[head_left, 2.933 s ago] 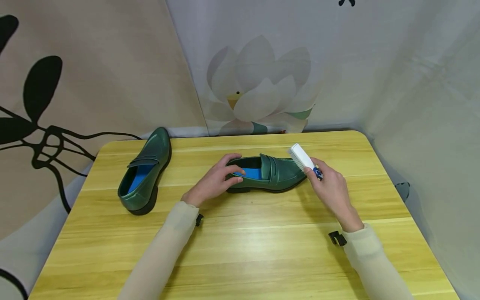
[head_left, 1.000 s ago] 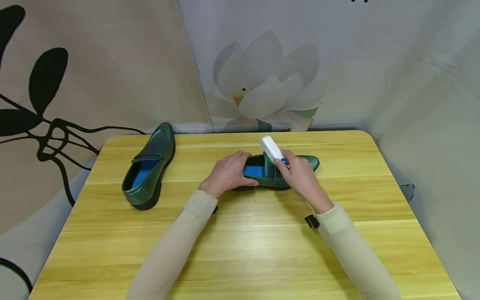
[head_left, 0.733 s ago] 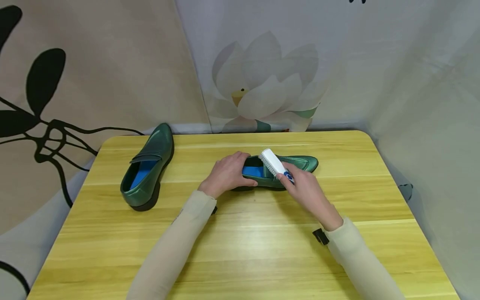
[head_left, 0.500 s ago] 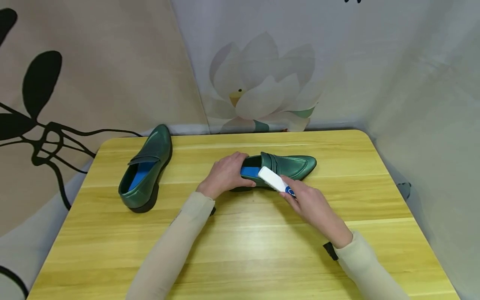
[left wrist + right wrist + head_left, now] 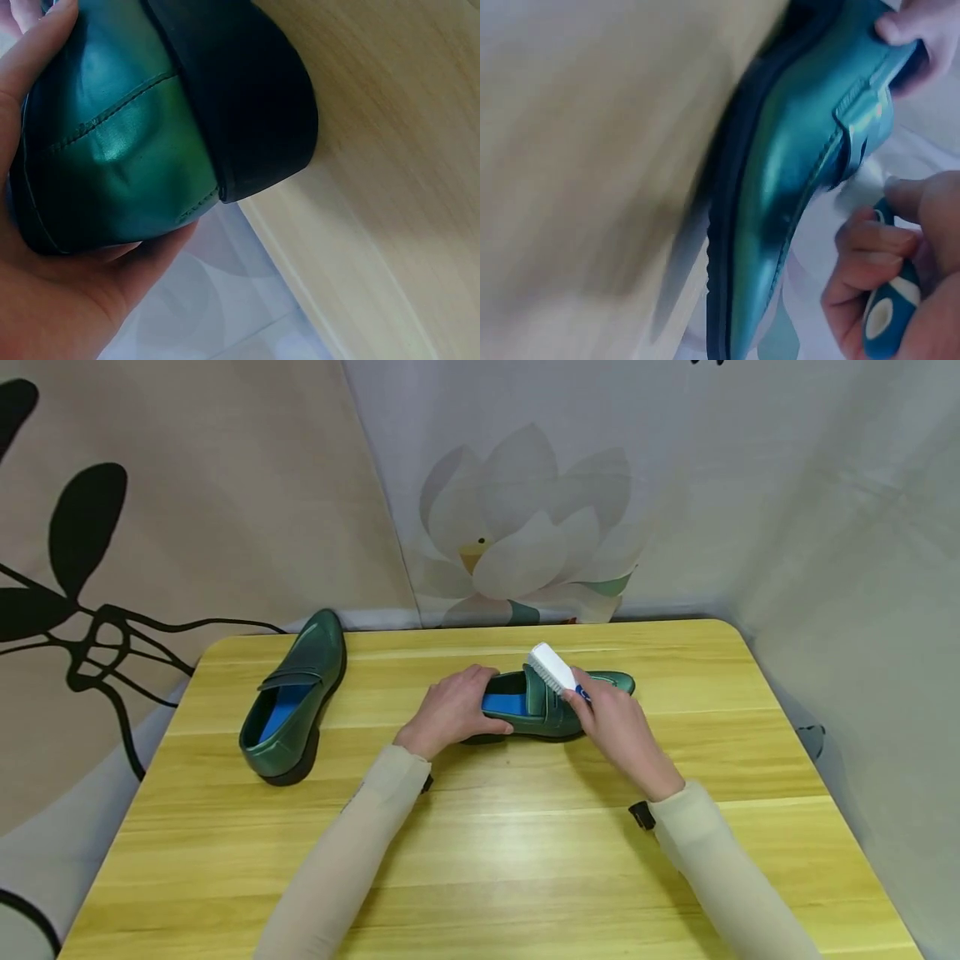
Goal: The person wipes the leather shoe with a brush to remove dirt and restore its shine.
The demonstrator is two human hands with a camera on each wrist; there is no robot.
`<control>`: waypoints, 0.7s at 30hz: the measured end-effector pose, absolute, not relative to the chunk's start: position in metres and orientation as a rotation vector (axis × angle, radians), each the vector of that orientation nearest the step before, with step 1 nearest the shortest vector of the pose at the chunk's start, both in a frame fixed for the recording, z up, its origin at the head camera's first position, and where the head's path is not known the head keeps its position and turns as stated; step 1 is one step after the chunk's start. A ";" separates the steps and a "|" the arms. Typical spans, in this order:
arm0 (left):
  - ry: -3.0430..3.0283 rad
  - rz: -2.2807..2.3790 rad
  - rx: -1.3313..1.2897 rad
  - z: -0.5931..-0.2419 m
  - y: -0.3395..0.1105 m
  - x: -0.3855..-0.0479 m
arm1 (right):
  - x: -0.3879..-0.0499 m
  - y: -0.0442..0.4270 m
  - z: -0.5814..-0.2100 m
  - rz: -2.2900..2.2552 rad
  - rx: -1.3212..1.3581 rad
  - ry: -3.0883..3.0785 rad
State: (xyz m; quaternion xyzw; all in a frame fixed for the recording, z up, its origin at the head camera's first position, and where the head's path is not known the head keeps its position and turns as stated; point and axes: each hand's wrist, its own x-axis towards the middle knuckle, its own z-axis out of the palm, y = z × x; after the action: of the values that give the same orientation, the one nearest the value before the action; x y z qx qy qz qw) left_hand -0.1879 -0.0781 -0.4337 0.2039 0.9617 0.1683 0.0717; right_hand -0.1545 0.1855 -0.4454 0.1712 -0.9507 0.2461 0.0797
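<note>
A green loafer (image 5: 562, 720) with a blue insole lies sideways on the table, toe to the right. My left hand (image 5: 452, 710) grips its heel end; in the left wrist view the thumb and fingers wrap the green heel (image 5: 127, 150) above the black sole. My right hand (image 5: 618, 718) holds a white brush (image 5: 550, 667) by its blue and white handle (image 5: 892, 311), bristles against or just over the strap area; contact cannot be told. The brush head is blurred in the right wrist view, where the left thumb shows at the shoe opening.
A second green loafer (image 5: 296, 702) stands at the table's left, toe toward the back. The wooden table (image 5: 480, 860) has its back edge against a pale curtain (image 5: 300, 485) printed with a flower and dark leaves.
My left hand has shifted from the insole to gripping the heel. The brush went from the toe to the strap, down over the near side, then back up, still in my right hand.
</note>
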 end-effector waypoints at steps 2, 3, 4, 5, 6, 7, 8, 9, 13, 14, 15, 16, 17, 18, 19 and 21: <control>2.890 0.510 0.608 -0.434 -0.078 -0.188 | -0.162 0.185 -0.444 0.743 0.489 -2.885; 2.889 0.514 0.607 -0.434 -0.078 -0.188 | -0.164 0.185 -0.443 0.751 0.478 -2.902; 2.889 0.517 0.605 -0.434 -0.079 -0.188 | -0.165 0.185 -0.443 0.759 0.472 -2.918; 2.889 0.520 0.604 -0.434 -0.079 -0.188 | -0.164 0.185 -0.443 0.770 0.466 -2.932; 2.891 0.521 0.604 -0.434 -0.079 -0.188 | -0.163 0.186 -0.443 0.783 0.467 -2.942; 2.893 0.523 0.605 -0.434 -0.079 -0.188 | -0.160 0.187 -0.443 0.796 0.469 -2.948; 2.896 0.521 0.605 -0.434 -0.078 -0.188 | -0.156 0.189 -0.444 0.809 0.473 -2.950; 2.898 0.520 0.605 -0.434 -0.078 -0.188 | -0.151 0.191 -0.444 0.826 0.478 -2.948; 2.901 0.515 0.612 -0.435 -0.078 -0.188 | -0.128 0.200 -0.450 0.840 0.537 -2.919; 2.899 0.515 0.614 -0.435 -0.078 -0.188 | -0.121 0.203 -0.452 0.830 0.561 -2.908; 2.896 0.520 0.616 -0.435 -0.078 -0.188 | -0.116 0.206 -0.453 0.818 0.589 -2.896; 2.895 0.526 0.615 -0.435 -0.078 -0.187 | -0.110 0.209 -0.455 0.803 0.617 -2.884; 2.894 0.532 0.613 -0.435 -0.078 -0.187 | -0.106 0.211 -0.456 0.791 0.645 -2.871; 2.894 0.535 0.611 -0.435 -0.078 -0.187 | -0.102 0.213 -0.457 0.788 0.668 -2.856; 2.896 0.536 0.610 -0.435 -0.078 -0.187 | -0.099 0.215 -0.458 0.785 0.686 -2.844; 2.899 0.541 0.610 -0.435 -0.077 -0.187 | -0.097 0.217 -0.459 0.785 0.695 -2.827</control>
State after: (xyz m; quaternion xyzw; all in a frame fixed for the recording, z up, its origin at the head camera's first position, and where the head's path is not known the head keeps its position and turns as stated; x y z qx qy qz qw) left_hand -0.1872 -0.0771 -0.4351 0.2021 0.9606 0.1792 0.0648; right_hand -0.0969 0.2169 -0.4594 0.2301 -0.9357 0.2597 0.0632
